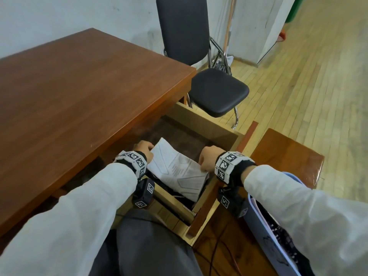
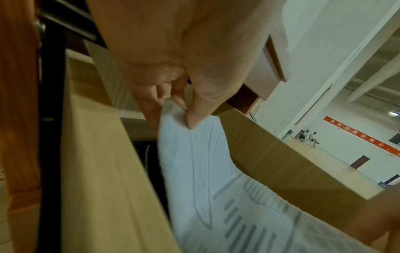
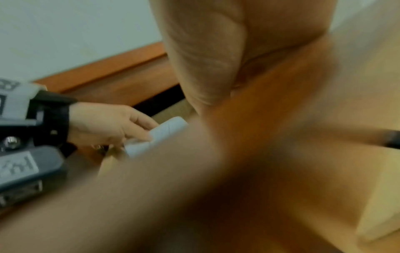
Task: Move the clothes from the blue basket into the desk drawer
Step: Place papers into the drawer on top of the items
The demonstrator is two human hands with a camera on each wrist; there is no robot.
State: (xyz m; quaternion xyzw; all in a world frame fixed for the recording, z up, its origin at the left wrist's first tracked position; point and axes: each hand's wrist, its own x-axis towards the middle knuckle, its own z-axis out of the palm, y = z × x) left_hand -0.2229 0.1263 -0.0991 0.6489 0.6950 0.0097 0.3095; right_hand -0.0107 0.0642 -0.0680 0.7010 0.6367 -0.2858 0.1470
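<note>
A folded white garment (image 1: 175, 168) with grey printed lines lies across the open desk drawer (image 1: 211, 126), its near end over darker clothes. My left hand (image 1: 144, 149) pinches the garment's far left corner; in the left wrist view thumb and fingers (image 2: 194, 116) clamp the white cloth (image 2: 205, 179). My right hand (image 1: 207, 161) grips the garment's right edge with curled fingers; the right wrist view is blurred and shows mostly the palm. The blue basket (image 1: 266, 226) stands at the lower right under my right forearm, with dark clothes inside.
The brown desk top (image 1: 79, 86) overhangs the drawer on the left. A black chair (image 1: 217, 90) stands just beyond the drawer. A low wooden cabinet (image 1: 286, 156) sits to the right. Cables (image 1: 219, 253) run over the floor near my knees.
</note>
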